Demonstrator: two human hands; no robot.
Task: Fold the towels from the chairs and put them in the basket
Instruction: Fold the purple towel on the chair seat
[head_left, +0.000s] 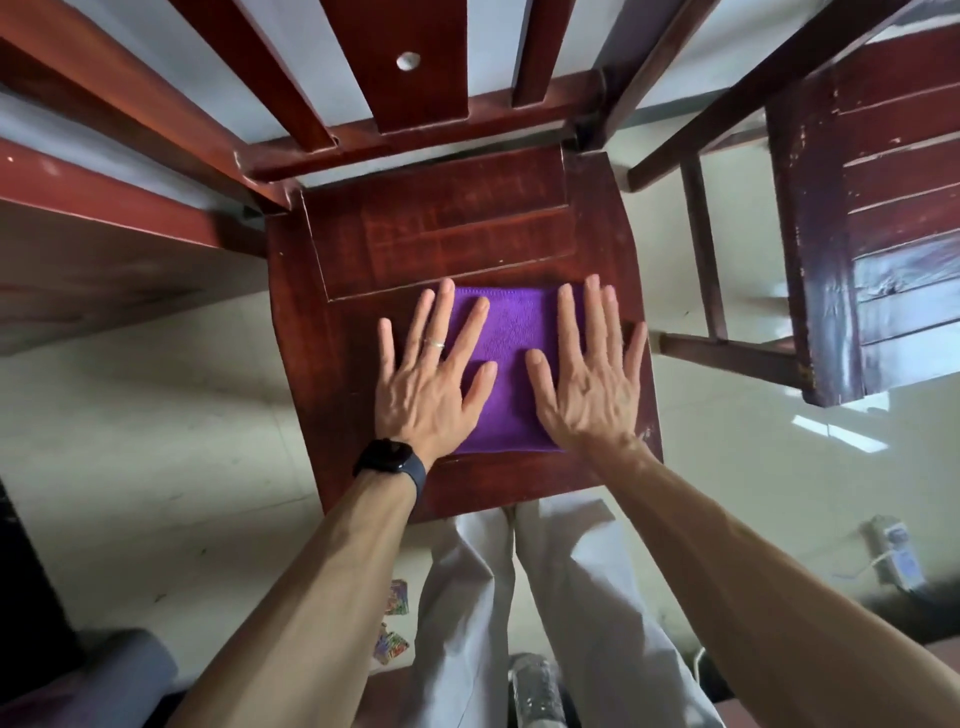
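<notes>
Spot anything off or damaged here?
The towel lies flat and square on the seat. Odd: finish chipped along the right chair edge, and colourful scraps litter the floor.

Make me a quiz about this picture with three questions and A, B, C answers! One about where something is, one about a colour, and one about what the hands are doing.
1. Where does the folded towel lie?
A. on the floor
B. on the chair seat
C. in a basket

2. What colour is the towel?
A. purple
B. green
C. white

3. How are the left hand and the right hand?
A. curled into fists
B. flat, fingers straight, on the towel
C. pinching a corner and lifting it

Answers:
1 B, the towel rests on the dark red wooden seat.
2 A, the cloth between the hands is bright purple.
3 B, both palms lie spread on the towel, one on each side.
</notes>
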